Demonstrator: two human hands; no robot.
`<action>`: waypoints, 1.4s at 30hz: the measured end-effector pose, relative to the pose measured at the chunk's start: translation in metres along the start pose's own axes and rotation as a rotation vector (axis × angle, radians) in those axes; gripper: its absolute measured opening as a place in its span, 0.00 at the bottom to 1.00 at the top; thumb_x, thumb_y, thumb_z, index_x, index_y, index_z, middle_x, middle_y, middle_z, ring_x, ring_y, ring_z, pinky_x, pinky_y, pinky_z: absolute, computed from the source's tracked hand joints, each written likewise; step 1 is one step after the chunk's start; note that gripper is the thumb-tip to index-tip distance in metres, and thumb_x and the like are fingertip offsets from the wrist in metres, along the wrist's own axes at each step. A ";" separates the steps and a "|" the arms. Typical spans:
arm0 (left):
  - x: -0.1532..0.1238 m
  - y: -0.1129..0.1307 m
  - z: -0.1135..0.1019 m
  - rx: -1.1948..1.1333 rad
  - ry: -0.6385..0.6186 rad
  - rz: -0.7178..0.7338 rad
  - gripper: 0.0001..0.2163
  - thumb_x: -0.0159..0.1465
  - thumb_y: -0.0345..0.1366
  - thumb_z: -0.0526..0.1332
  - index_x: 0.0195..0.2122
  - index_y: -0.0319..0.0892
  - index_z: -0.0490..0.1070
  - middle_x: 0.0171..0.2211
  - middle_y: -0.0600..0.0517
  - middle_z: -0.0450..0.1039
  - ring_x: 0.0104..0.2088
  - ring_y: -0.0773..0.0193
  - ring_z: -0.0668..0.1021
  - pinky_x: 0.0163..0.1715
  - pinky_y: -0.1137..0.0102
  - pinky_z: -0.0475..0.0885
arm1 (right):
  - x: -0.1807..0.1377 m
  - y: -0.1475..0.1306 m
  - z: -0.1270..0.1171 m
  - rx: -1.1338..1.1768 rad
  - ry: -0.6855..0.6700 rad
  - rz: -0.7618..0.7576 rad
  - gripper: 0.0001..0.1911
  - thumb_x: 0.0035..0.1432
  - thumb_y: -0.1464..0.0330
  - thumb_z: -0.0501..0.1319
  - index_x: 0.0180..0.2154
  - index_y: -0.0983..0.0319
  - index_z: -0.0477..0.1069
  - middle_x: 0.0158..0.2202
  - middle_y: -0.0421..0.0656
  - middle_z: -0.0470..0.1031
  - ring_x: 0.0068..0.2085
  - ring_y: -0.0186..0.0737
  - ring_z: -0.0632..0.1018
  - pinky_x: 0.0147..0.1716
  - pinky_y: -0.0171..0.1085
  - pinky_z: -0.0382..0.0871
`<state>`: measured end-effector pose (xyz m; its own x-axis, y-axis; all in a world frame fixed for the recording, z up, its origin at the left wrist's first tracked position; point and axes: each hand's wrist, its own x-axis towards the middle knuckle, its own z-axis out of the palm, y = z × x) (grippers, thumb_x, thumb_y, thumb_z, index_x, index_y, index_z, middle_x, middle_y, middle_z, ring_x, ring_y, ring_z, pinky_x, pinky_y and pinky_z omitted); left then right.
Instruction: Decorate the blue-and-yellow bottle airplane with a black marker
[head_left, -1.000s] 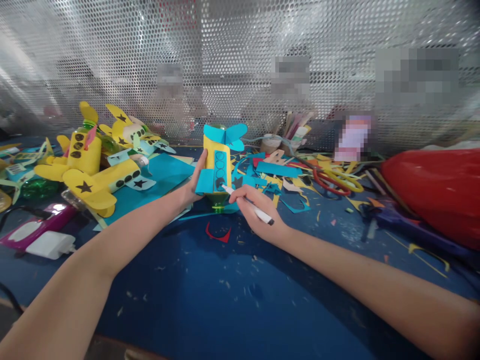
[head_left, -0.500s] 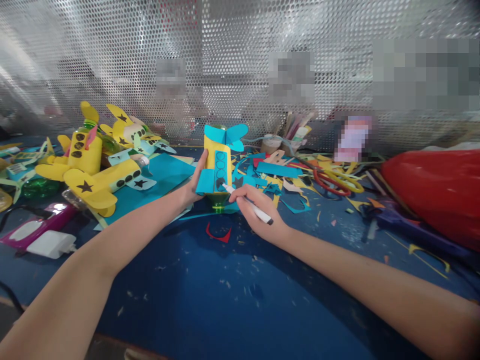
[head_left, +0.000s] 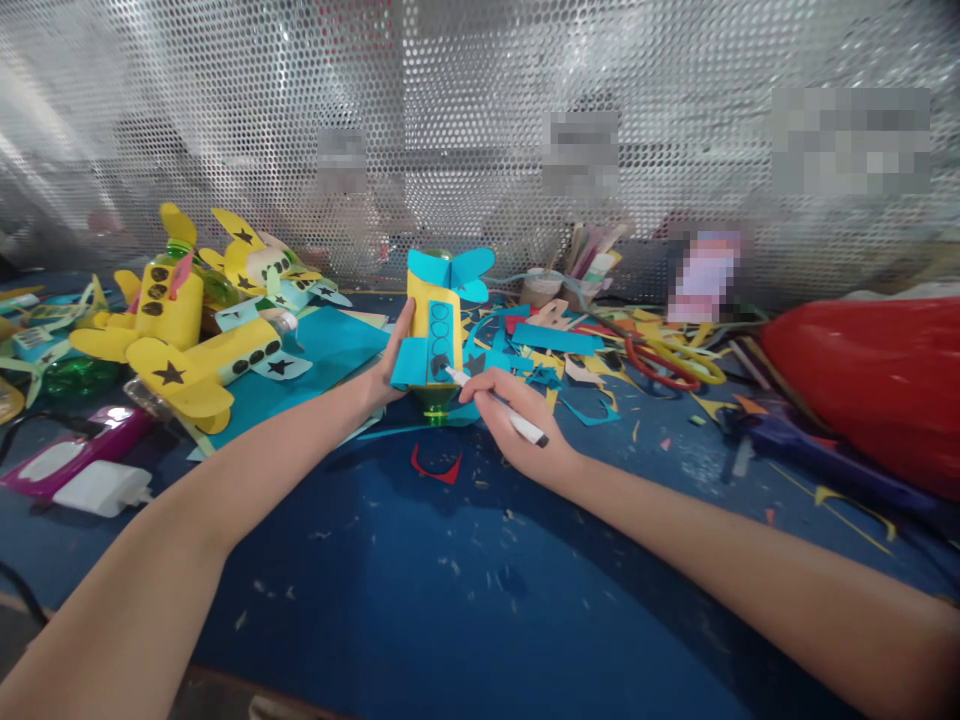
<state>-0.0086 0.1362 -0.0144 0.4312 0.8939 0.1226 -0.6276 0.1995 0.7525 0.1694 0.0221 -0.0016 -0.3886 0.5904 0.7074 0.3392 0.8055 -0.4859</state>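
Note:
A yellow and blue paper-covered bottle plane stands upright on the blue table, green cap down. My left hand is wrapped round its left side, thumb up along the yellow body. My right hand is closed on a white marker. The marker's tip touches the blue strip with drawn circles on the plane's front. A blue paper propeller tops the plane.
Several finished yellow bottle planes lie at the left on blue paper. Paper scraps and red-handled scissors litter the far middle. A red object fills the right. A white charger lies near left. Perforated metal screen behind.
Almost nothing differs; the marker tip has shifted slightly on the blue strip while both hands stay in place.

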 end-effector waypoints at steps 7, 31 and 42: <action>-0.004 0.001 0.005 0.009 -0.007 0.007 0.26 0.69 0.56 0.51 0.59 0.47 0.72 0.46 0.47 0.81 0.50 0.49 0.80 0.52 0.56 0.75 | 0.000 0.000 0.000 0.013 -0.028 -0.001 0.10 0.68 0.70 0.51 0.36 0.59 0.70 0.31 0.40 0.74 0.29 0.35 0.71 0.33 0.36 0.68; -0.003 -0.001 0.003 0.023 -0.044 0.016 0.27 0.70 0.55 0.47 0.57 0.43 0.73 0.41 0.46 0.81 0.47 0.50 0.81 0.52 0.56 0.74 | 0.000 0.001 0.000 0.018 0.001 0.008 0.10 0.67 0.71 0.51 0.35 0.59 0.70 0.30 0.39 0.73 0.28 0.33 0.70 0.31 0.36 0.66; -0.001 -0.001 -0.001 0.005 -0.024 0.000 0.28 0.69 0.57 0.50 0.59 0.45 0.72 0.44 0.45 0.81 0.48 0.47 0.80 0.51 0.54 0.75 | 0.001 -0.001 0.000 0.023 0.028 0.050 0.10 0.66 0.71 0.51 0.33 0.59 0.69 0.29 0.38 0.72 0.28 0.33 0.70 0.30 0.35 0.64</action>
<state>-0.0088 0.1356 -0.0156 0.4465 0.8842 0.1376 -0.6242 0.1976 0.7559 0.1689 0.0215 -0.0004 -0.3473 0.6284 0.6960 0.3374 0.7763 -0.5325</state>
